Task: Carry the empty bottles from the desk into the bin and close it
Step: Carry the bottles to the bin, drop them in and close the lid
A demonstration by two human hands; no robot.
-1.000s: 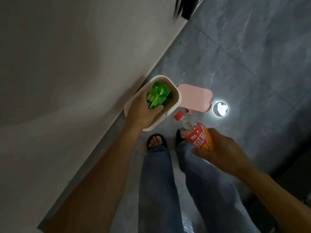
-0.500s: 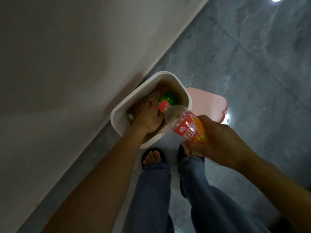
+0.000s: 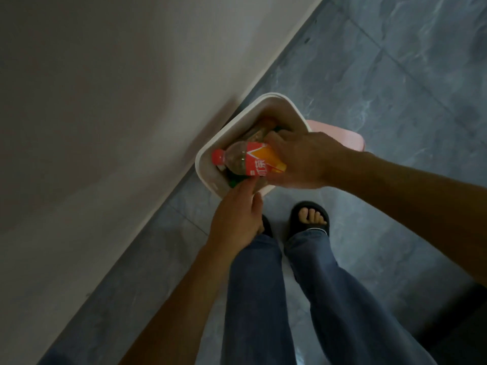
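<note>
A white bin (image 3: 238, 122) stands open on the floor against the wall. My right hand (image 3: 303, 162) holds a clear bottle with a red cap and a red and orange label (image 3: 249, 160) lying sideways over the bin's mouth. A bit of the green bottle (image 3: 234, 182) shows inside the bin, below it. My left hand (image 3: 237, 219) hovers at the bin's near rim, fingers loosely apart, holding nothing. The pink lid (image 3: 340, 134) hangs open behind the bin, mostly hidden by my right hand.
A pale wall (image 3: 105, 127) runs diagonally along the left. Grey marbled floor tiles (image 3: 395, 88) spread to the right. My legs in jeans and black sandals (image 3: 311, 217) stand just in front of the bin.
My left hand let go of the green bottle inside the bin and drew back to the near rim. My right hand moved the red-labelled bottle over the bin's opening.
</note>
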